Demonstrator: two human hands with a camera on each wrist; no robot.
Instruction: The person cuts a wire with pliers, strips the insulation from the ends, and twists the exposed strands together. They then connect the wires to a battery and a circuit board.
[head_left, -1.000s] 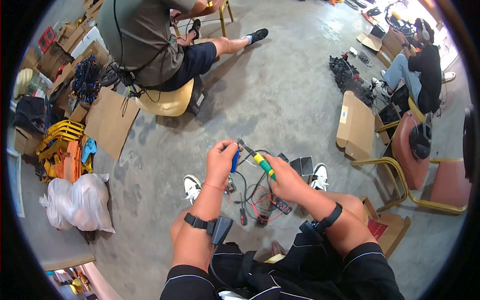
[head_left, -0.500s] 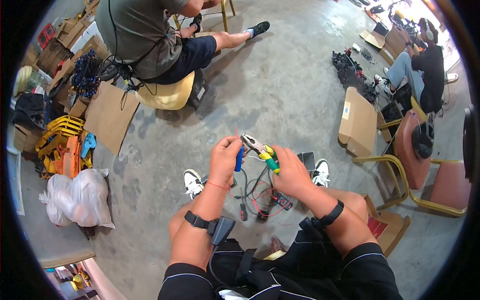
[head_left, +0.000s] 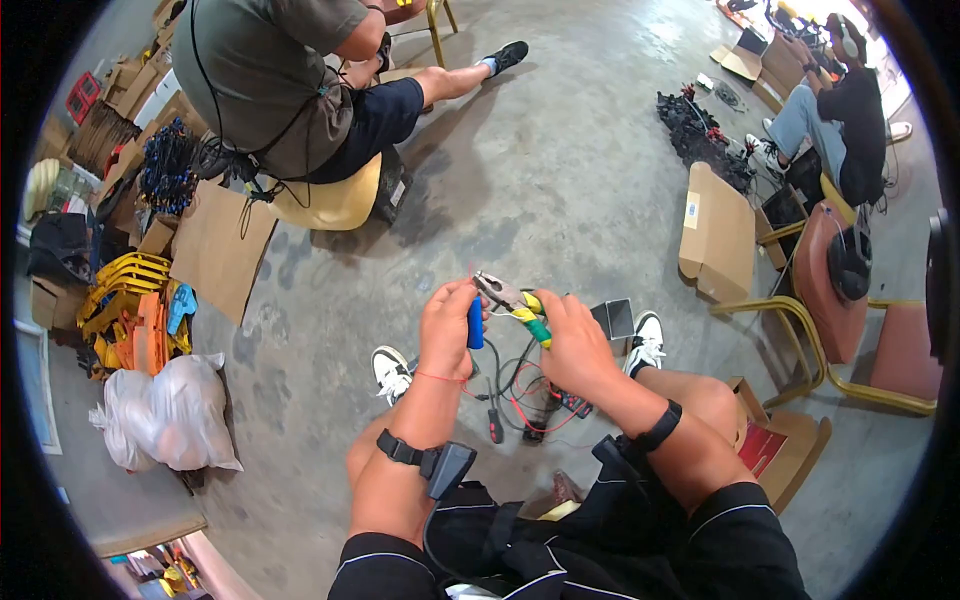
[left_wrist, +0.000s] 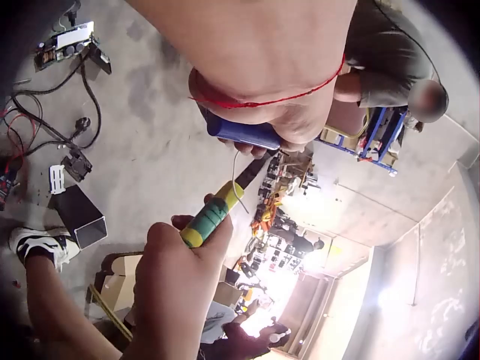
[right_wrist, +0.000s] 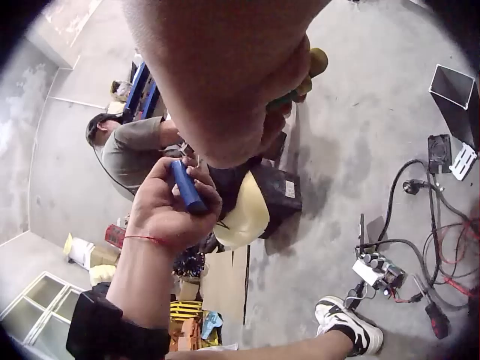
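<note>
Above smooth grey concrete (head_left: 580, 190), my outstretched left hand (head_left: 446, 322) curls its fingers round a blue bar (head_left: 475, 324); my right hand (head_left: 574, 337) clasps green-and-yellow-handled metal pliers (head_left: 508, 296).

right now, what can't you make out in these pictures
Pliers: largely behind the right hand, right wrist view.
What their tips touch: too small, head view.
Blue block: partly behind the left hand, head view.
Red-black device: face too small to read, head view.
Grey-shirted person: head cut off by the top edge, head view.
</note>
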